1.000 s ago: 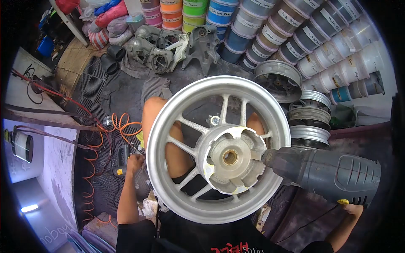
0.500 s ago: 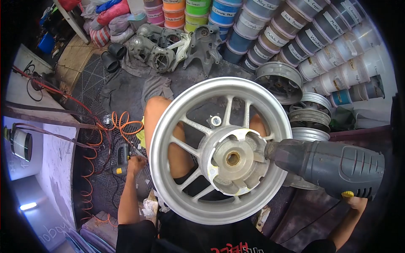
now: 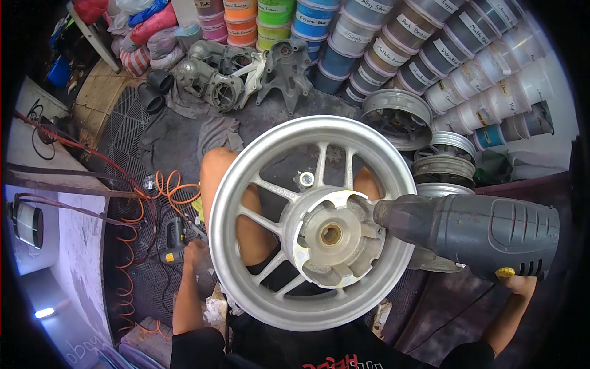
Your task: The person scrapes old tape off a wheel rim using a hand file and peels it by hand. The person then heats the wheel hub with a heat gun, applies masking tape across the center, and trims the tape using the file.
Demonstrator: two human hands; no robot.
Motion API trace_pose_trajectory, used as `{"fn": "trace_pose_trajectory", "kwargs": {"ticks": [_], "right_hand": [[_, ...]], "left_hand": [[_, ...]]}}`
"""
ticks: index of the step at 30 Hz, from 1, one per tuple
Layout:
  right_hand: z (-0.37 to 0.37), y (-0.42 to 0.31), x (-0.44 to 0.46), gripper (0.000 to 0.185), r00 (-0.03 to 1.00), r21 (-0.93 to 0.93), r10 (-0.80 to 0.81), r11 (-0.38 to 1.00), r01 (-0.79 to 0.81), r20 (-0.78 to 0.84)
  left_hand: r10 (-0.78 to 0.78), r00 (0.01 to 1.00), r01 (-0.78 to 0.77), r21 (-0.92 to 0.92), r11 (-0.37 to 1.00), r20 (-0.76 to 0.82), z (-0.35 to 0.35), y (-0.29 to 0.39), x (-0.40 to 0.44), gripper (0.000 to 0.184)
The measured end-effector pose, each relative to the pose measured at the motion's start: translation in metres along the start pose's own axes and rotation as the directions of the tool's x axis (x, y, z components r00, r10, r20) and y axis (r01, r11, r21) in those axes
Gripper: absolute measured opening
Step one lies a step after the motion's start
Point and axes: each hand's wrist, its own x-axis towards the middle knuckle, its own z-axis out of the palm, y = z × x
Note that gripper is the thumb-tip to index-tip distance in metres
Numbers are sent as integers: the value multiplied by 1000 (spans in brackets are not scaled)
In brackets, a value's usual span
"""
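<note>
3 o'clock: dark-grey plastic heat gun [image 3: 464, 230] being gripped by right hand [image 3: 521, 286] | left hand [image 3: 196, 253]: fingers unclear | silver spoked wheel [image 3: 220, 229]: scorching being risked if heat lingers

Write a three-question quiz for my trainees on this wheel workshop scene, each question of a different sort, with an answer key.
1. Multiple choice: what holds the heat gun?
A) The left hand
B) The right hand
C) Both hands together

2. True or false: the coiled orange hose lies to the left of the wheel in the picture.

3. Fill in the blank: the tubs stacked between the orange tubs and the bright blue tubs are ____.

Key: 1 B; 2 true; 3 green.
</note>
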Motion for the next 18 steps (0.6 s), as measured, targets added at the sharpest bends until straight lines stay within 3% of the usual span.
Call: {"fn": "trace_pose_trajectory", "kwargs": {"ticks": [6, 12, 15, 18], "right_hand": [[-2, 5, -8, 67, 1000, 5, 11, 1000, -11, -3], [-7, 8, -17, 68, 1000, 7, 22, 1000, -22, -14], [-10, 11, -22, 69, 999, 1, 29, 1000, -29, -17], [-13, 16, -27, 70, 999, 1, 40, 999, -40, -30]], "left_hand": [[-27, 997, 26, 19, 999, 75, 2, -4, 7, 26], [-75, 997, 74, 48, 996, 11, 11, -1, 12, 25], [-70, 994, 68, 18, 998, 86, 3, 4, 6, 24], [-22, 999, 19, 51, 999, 48, 10, -4, 4, 24]]}}
